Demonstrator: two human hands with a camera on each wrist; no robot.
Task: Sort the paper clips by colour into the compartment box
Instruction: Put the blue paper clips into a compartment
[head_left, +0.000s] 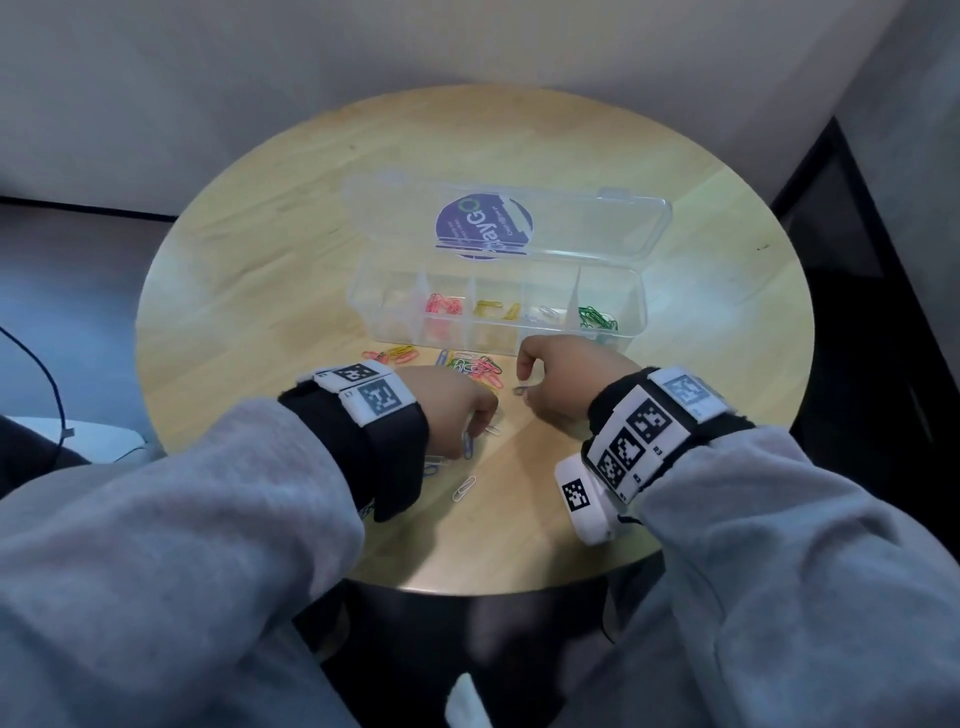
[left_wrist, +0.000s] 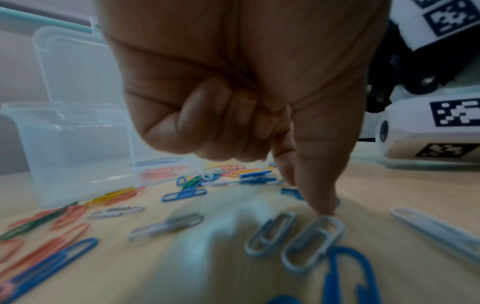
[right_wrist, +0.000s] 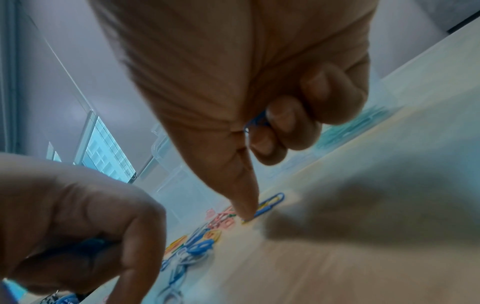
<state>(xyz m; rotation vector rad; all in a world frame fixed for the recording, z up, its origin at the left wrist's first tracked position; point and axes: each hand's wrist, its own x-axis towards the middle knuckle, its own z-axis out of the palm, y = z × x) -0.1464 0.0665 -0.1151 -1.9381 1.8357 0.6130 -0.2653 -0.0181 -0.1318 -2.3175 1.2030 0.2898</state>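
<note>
- Right wrist view alone shows the right hand (right_wrist: 259, 98) curling its fingers round blue clips (right_wrist: 255, 123), forefinger down on the tabletop (right_wrist: 350, 267)
- Left hand (left_wrist: 233, 92) fisted, thumb touching a white clip (left_wrist: 313, 242); holding anything, I cannot tell
- Compartment box (head_left: 498, 312) open; four filled sections: pink, yellow, white, green; loose pile (head_left: 467, 366) just before it

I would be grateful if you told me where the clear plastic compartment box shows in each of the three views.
Head: the clear plastic compartment box stands mid-table, lid open, beyond both hands.
Left wrist: far left, behind the left hand.
Right wrist: a blurred stretch at centre, behind the right hand.
Shared landmark: the loose pile of coloured paper clips before the box.
</note>
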